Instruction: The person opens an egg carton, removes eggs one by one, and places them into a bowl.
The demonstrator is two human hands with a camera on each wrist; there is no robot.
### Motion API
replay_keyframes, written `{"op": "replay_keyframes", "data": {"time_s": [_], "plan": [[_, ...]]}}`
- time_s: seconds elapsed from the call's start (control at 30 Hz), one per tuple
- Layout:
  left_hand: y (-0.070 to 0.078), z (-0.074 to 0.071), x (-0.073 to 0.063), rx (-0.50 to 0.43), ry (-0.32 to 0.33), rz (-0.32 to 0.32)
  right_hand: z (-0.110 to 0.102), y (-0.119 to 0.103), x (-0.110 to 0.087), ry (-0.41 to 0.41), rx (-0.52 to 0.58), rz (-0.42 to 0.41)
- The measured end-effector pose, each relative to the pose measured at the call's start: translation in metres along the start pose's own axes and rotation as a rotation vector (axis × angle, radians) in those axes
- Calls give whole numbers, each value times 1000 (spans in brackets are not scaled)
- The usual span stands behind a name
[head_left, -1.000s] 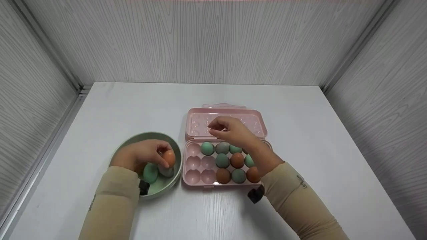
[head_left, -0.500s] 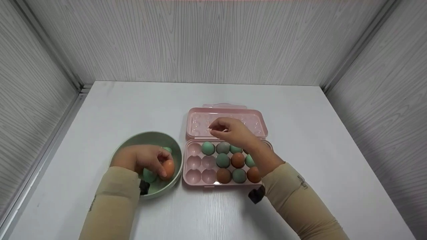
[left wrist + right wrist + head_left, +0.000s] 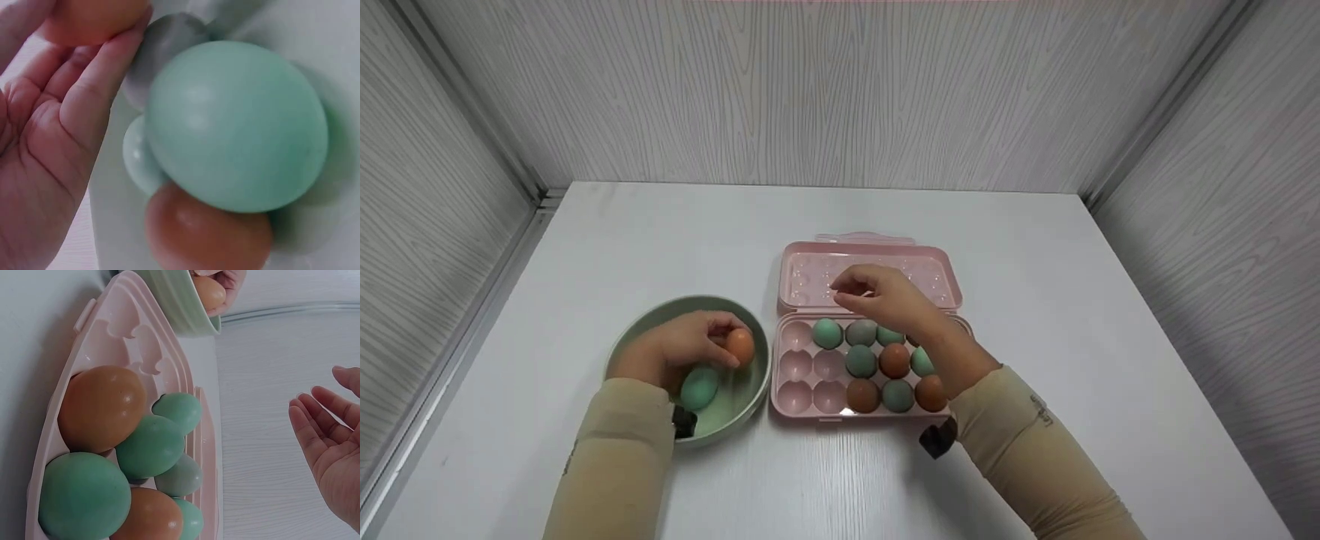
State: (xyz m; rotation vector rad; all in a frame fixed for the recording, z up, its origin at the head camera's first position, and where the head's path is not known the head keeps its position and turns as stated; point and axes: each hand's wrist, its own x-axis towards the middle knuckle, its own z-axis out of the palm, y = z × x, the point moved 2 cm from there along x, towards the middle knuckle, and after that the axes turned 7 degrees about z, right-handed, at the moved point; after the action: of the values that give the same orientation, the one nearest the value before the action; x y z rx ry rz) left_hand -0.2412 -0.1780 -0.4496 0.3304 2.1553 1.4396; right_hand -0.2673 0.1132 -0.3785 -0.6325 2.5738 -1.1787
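Observation:
My left hand (image 3: pixel 690 341) pinches an orange-brown egg (image 3: pixel 740 346) between thumb and fingers at the right side of the green bowl (image 3: pixel 761 375). Below the wrist a green egg (image 3: pixel 700 388) lies in the bowl. Close up in the left wrist view are that large green egg (image 3: pixel 242 124), a brown egg (image 3: pixel 208 230), a grey egg (image 3: pixel 163 53) and a pale one (image 3: pixel 138 152). My right hand (image 3: pixel 889 296) hovers over the pink egg box's raised lid, fingers loosely bent and holding nothing; the right wrist view shows its bare palm (image 3: pixel 332 444).
The pink egg box (image 3: pixel 814 386) stands open right beside the bowl, its lid (image 3: pixel 941 270) folded back. Brown, green and grey eggs fill its middle and right cups, partly hidden by my right forearm. Several cups at its left end hold nothing. Walls enclose the white table (image 3: pixel 697 225).
My left hand dipped lower into the bowl with the orange-brown egg, then came back up and away from me, still holding it. The right hand has stayed almost in place.

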Motion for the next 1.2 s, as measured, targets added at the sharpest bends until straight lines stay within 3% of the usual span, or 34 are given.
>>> {"op": "replay_keyframes", "data": {"time_s": [0.17, 0.37, 0.47, 0.67, 0.8, 1.2], "plan": [[-4, -1, 2, -32, 42, 30, 0, 1, 0, -3, -16, -8], [-5, 0, 4, -16, 45, 51, 0, 1, 1, -10, -32, -10], [-5, 1, 6, 53, 36, 47, -1, 2, 0, -13, -38, -16], [-8, 2, 9, 308, 5, 13, 0, 2, -1, -22, -27, -21], [-8, 3, 8, 320, 12, -35, 0, 1, -3, -32, -22, -19], [-10, 1, 8, 376, 22, -55, 2, 1, -3, -38, -36, -12]]}}
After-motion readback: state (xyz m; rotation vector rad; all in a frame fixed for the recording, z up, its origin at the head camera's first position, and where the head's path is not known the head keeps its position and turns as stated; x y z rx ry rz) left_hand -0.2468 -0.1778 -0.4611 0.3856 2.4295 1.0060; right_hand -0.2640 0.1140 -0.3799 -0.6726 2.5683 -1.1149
